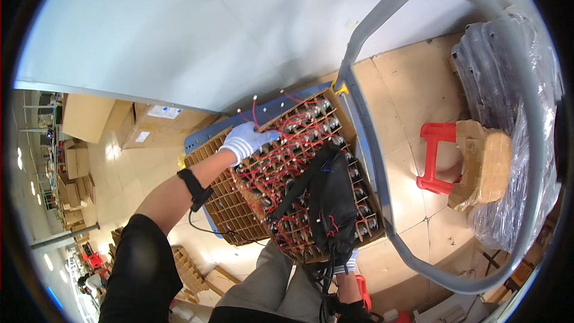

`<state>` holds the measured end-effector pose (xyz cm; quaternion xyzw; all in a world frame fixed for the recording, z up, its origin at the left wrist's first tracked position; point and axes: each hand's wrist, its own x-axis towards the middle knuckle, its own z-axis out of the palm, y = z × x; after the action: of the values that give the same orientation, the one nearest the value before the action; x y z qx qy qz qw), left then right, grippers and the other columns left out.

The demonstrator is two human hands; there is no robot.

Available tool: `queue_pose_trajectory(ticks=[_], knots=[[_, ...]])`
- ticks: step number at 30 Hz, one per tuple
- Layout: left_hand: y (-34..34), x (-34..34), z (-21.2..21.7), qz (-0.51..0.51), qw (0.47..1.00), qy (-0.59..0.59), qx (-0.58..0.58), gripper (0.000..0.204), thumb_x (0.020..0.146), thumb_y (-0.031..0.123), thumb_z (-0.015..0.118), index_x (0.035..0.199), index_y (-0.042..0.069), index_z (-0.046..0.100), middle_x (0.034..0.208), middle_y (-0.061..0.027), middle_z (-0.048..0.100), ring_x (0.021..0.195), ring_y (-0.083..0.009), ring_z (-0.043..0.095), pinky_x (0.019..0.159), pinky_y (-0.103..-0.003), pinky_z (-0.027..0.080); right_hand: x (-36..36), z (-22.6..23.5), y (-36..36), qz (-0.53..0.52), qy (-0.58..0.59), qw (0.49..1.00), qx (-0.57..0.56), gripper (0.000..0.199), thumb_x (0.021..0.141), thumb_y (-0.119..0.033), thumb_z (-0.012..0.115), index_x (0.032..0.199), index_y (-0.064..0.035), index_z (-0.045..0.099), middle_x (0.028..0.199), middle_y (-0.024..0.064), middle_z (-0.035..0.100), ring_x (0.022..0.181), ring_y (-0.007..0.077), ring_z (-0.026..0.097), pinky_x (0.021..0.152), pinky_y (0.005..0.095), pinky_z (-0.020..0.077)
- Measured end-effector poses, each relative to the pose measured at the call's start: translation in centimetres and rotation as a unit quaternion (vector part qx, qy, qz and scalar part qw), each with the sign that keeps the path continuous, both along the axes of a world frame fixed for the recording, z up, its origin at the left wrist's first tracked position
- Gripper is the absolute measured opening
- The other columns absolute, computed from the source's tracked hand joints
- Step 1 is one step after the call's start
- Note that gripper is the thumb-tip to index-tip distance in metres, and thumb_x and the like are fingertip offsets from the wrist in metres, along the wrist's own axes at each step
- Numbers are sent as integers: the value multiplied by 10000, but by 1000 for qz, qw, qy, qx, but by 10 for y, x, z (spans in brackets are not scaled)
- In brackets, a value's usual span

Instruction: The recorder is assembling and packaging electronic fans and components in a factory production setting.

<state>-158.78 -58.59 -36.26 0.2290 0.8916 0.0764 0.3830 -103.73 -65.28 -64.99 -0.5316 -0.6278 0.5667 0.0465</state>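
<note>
My left hand (247,140), in a white-and-lavender knit glove, rests at the far left edge of a divided cardboard carton (353,134). Its thumb stretches over the wires, apart from the other fingers, whose tips are partly hidden. Small silvery metal parts with red wires (287,149) and white connectors fill the carton's cells. One red wire stands up beside the hand. My right hand (347,263), gloved too, is at the carton's near edge; a black bag (332,203) with straps, hanging in front, hides its fingers and covers part of the carton.
A second cardboard divider grid (230,215) lies left of the carton, both on a blue cart (197,139) with a large grey handle (412,257). At right stand a red stool (435,158), a taped cardboard piece (487,164) and a plastic-wrapped stack (499,78). A pale wall (179,30) rises beyond.
</note>
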Motion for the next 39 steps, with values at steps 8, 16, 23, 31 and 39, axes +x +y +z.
queue_pose_trajectory(ticks=[8, 16, 23, 31, 39], knots=[[-56, 61, 90, 45, 993, 113, -11, 763, 651, 720, 605, 911, 2, 600, 928, -242, 638, 893, -355, 616, 798, -400, 456, -64, 219, 61, -390, 407, 725, -396, 289, 960, -151, 385, 1191, -13, 492, 1116, 106, 562, 974, 224, 540, 863, 345, 457], [-76, 122, 140, 81, 987, 81, 109, 705, 691, 637, 640, 920, -30, 642, 923, -252, 643, 899, -375, 614, 800, -407, 453, -5, 289, 54, -262, 206, 941, -59, 303, 821, -143, 631, 1079, 3, 568, 951, 96, 660, 856, 218, 623, 737, 330, 479], [-83, 136, 139, 27, 971, 114, 208, 657, 689, 594, 672, 849, -43, 643, 873, -240, 651, 863, -360, 622, 785, -400, 458, 3, 280, 8, -330, 181, 926, -2, 384, 759, -137, 705, 1092, -3, 568, 1010, 97, 659, 916, 182, 633, 821, 301, 486], [-91, 226, 178, -6, 978, 124, 169, 674, 684, 598, 687, 912, -36, 661, 904, -202, 663, 868, -310, 628, 790, -378, 459, 84, 319, -25, -369, 239, 898, 3, 389, 762, -161, 698, 1100, -18, 569, 1030, 82, 658, 934, 185, 637, 841, 302, 485], [-82, 334, 198, -11, 974, 122, 189, 626, 717, 544, 696, 930, -42, 646, 856, -179, 669, 816, -291, 626, 759, -379, 459, 191, 377, -27, -421, 331, 844, -28, 367, 767, -137, 685, 1082, 9, 565, 1023, 111, 656, 946, 210, 629, 844, 304, 480]])
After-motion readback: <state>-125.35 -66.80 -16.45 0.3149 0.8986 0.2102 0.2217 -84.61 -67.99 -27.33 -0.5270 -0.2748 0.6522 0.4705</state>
